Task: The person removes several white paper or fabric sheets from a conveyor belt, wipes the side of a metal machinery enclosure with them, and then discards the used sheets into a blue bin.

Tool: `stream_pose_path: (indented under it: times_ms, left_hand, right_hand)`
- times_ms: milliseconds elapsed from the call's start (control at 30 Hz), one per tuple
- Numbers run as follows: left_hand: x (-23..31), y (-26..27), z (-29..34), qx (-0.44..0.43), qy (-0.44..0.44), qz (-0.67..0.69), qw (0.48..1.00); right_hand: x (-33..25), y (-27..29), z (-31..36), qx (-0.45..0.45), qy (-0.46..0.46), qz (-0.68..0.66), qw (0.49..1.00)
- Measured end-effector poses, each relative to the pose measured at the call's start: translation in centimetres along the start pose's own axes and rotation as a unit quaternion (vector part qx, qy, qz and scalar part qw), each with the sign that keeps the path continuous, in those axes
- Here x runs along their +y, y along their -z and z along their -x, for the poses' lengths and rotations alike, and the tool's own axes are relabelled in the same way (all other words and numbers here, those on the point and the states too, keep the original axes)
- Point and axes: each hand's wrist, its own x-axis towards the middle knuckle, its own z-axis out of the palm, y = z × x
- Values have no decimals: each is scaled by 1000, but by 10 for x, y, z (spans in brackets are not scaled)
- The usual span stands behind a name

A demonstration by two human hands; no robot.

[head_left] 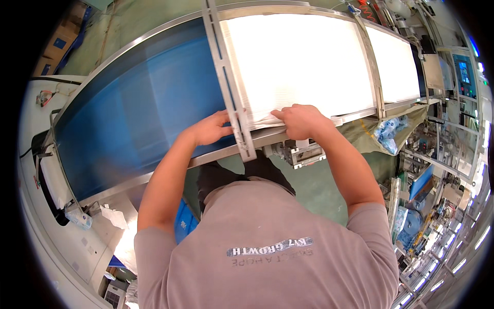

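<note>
A large bright white sheet stack (303, 62), apparently of thin layers, lies on the belt line in front of me. Its near left corner looks ruffled. My right hand (306, 122) is at this near edge, index finger stretched over the layers and the other fingers curled at the edge; its thumb is hidden. Beside the slotted metal bar (226, 77) that crosses the line, my left hand (210, 130) reaches toward the same corner. Its fingers are apart and pass partly behind the bar, which hides what they touch.
A blue conveyor belt (139, 98) runs to the left. A second crossbar (371, 67) spans the white material on the right. Below it hangs an olive cloth (360, 135) with blue plastic film (390, 134). A metal bracket (303, 154) sits under the near rail. Machinery stands at right.
</note>
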Motion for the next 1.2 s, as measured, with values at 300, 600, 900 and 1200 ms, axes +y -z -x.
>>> stream_pose_path:
  times_ms: [300,600,900,1200]
  left_hand:
    - [21,-24,-32,67,-52,-101,991]
    - [33,-11,31,156,125,-34,979]
    - [20,-43,106,236,121,-197,944]
    - [-5,-60,136,322,91,-282,899]
  right_hand:
    - [63,-14,2,29,-13,-21,999]
    - [102,-26,41,86,64,-179,978]
    - [116,-30,37,54,4,-180,982]
    - [-1,-31,26,325,116,-399,850]
